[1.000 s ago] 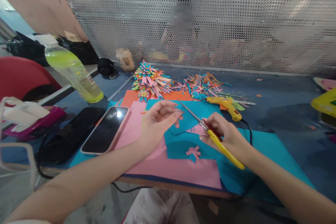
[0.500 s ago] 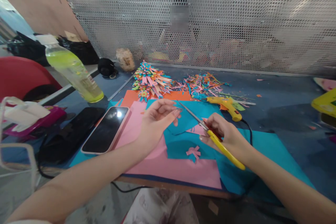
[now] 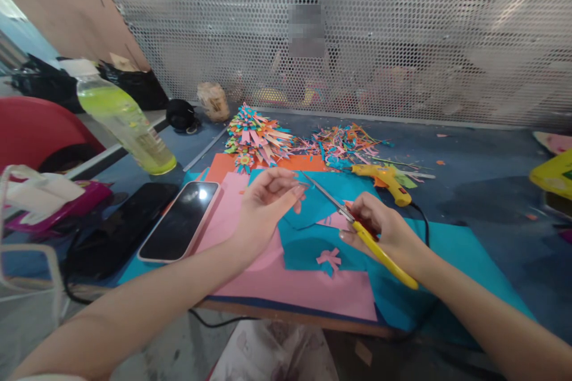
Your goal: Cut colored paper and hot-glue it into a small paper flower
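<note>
The right hand (image 3: pixel 386 220) grips scissors (image 3: pixel 361 231); apart from it, the left hand (image 3: pixel 270 205) curls, its hold impossible to tell. Below, a pink cutout (image 3: pixel 329 259) lies on blue paper (image 3: pixel 306 250).

1. On my left I see a white-capped bottle (image 3: pixel 127 122) of yellow-green liquid, leaning in my view.
2. I have a phone (image 3: pixel 179 223) lying screen up, just beside a flat black object (image 3: pixel 123 229).
3. Further left, I make out a white bundle (image 3: pixel 44 190) on something magenta (image 3: pixel 92 199).
4. Farther back, I see a round black object (image 3: pixel 180 115) near a beige container (image 3: pixel 213 101).
5. Beyond, I get a perforated metal panel (image 3: pixel 424 18).
6. I spot a red chair (image 3: pixel 36 125) at far left.
</note>
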`<state>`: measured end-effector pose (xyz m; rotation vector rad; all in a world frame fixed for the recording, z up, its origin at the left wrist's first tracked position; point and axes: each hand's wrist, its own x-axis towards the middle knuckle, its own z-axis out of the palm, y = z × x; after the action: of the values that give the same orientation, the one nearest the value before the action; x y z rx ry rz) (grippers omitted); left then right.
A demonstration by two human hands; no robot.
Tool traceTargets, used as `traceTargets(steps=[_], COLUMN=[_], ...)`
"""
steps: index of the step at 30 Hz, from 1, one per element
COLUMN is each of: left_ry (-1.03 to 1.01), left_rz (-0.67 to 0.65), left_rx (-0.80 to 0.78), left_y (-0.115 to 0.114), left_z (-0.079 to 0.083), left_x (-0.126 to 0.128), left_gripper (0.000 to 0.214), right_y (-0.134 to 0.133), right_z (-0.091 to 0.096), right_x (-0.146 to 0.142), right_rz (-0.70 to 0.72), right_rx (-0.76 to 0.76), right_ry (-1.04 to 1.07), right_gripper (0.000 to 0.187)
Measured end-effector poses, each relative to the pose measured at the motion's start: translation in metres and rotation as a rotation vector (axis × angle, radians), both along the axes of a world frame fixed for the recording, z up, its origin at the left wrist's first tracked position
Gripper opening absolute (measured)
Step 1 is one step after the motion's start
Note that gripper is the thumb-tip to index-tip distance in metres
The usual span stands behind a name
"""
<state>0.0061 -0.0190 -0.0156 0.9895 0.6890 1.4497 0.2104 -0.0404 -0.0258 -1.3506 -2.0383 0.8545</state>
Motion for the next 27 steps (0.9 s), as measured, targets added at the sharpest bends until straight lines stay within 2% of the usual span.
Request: traceTargets(steps=[27], left_ry=[0.042], left_rz=[-0.016], left_rx=[0.002], left_y=[0.0011], left_z=[-0.0033], left_x=[-0.0012], left_gripper=[0.019], right_y=[0.0005], right_z=[-0.0019], right_x=[0.0012], right_rz=[0.005], right_rx=[-0.016], right_ry=[-0.023], right_gripper=[0.03])
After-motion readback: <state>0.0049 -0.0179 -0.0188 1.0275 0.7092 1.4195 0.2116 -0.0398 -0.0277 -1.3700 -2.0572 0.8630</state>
